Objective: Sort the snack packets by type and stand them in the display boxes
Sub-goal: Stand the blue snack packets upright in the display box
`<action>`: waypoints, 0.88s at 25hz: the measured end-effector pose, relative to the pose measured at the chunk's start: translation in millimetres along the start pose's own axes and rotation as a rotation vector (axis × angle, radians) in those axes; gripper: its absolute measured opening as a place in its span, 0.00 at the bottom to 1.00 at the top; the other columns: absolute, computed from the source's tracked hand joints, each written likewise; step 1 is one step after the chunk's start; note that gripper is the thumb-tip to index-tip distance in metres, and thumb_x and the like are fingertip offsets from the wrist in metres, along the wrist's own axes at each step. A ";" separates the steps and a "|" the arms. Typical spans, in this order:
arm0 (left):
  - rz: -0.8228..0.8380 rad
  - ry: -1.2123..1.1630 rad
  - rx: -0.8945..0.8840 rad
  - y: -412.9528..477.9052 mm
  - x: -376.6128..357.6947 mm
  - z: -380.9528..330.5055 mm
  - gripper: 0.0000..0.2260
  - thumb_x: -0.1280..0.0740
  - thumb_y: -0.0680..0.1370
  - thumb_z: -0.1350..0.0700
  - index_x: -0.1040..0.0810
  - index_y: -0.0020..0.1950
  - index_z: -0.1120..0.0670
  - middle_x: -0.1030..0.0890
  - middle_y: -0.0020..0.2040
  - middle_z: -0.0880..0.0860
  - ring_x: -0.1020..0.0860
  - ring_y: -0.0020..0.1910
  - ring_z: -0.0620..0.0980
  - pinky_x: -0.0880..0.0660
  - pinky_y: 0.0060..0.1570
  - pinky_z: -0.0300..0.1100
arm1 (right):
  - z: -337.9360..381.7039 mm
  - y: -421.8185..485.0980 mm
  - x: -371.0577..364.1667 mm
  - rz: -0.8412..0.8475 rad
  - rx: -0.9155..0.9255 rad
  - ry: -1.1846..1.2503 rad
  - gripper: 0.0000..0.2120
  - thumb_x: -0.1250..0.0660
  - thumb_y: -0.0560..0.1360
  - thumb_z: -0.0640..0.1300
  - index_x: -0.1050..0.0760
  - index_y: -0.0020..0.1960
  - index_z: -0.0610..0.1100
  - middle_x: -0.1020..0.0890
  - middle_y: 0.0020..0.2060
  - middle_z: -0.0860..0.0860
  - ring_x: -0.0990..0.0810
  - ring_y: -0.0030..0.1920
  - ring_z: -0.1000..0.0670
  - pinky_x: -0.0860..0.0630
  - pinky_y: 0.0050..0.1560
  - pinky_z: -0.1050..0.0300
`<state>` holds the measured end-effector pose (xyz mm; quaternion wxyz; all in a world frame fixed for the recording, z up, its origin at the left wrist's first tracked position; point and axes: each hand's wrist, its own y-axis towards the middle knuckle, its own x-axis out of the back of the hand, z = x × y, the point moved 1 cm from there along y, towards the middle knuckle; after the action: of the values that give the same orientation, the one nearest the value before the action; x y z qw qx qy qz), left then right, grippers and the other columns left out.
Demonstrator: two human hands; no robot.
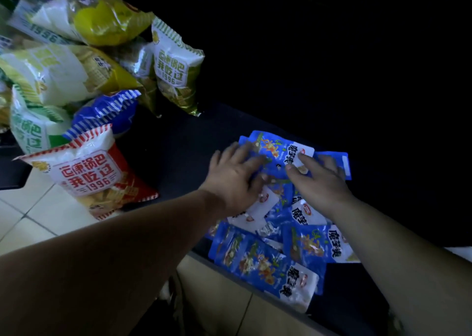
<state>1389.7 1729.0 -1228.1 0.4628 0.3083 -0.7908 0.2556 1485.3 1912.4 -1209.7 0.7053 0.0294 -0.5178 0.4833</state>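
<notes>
We have both hands laid flat on the heap of blue packets [268, 256], at about 5 o'clock on the dark desk [178, 151]. Our left hand [235, 174] rests with straight, spread fingers on the heap's 10 o'clock side. Our right hand [319, 180] lies on its 2 o'clock side, fingers likewise flat and gripping nothing. Between them sits the top packet [278, 151], face up.

We judge that the spread palms are there to rake the loose, overlapping packets together into one stack of one type before lifting.

The bigger bags lie apart at 10 o'clock, a red-striped bag [89, 177] nearest and a green-and-white bag [176, 65] behind it.

The nearest blue packets overhang the desk's near edge at 6 o'clock, with tiled floor [30, 215] showing below the edge, so drawing them towards us risks a spill. Bare desk lies open at 11 o'clock of the heap, between it and the bags. From 1 to 3 o'clock it is too dark to read. No display boxes show.
</notes>
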 end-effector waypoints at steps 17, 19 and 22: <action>0.280 0.104 0.138 -89.3 -17.9 -19.9 0.48 0.35 0.69 0.25 0.61 0.79 0.33 0.66 0.82 0.49 0.63 0.81 0.58 0.58 0.78 0.62 | -35.4 -86.1 20.0 0.241 -0.050 -0.189 0.35 0.43 0.74 0.75 0.44 0.79 0.67 0.43 0.75 0.53 0.46 0.76 0.46 0.42 0.76 0.43; 0.203 0.086 0.171 -87.5 -9.4 -24.6 0.49 0.32 0.71 0.29 0.60 0.81 0.37 0.61 0.83 0.51 0.59 0.82 0.58 0.55 0.79 0.59 | -48.5 -93.9 23.8 0.243 -0.023 -0.181 0.45 0.31 0.69 0.73 0.50 0.79 0.69 0.49 0.78 0.55 0.49 0.79 0.44 0.42 0.77 0.43; 0.117 0.093 0.330 -107.6 -8.9 -30.2 0.41 0.34 0.74 0.34 0.53 0.81 0.39 0.55 0.83 0.58 0.55 0.81 0.61 0.52 0.78 0.58 | -67.3 -100.3 17.5 0.264 -0.093 -0.257 0.63 0.24 0.60 0.73 0.65 0.78 0.69 0.70 0.80 0.53 0.64 0.81 0.41 0.53 0.79 0.38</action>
<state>1488.4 1679.0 -1209.8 0.4262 0.3216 -0.7325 0.4224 1603.9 1907.0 -1181.5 0.5643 -0.0097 -0.6248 0.5395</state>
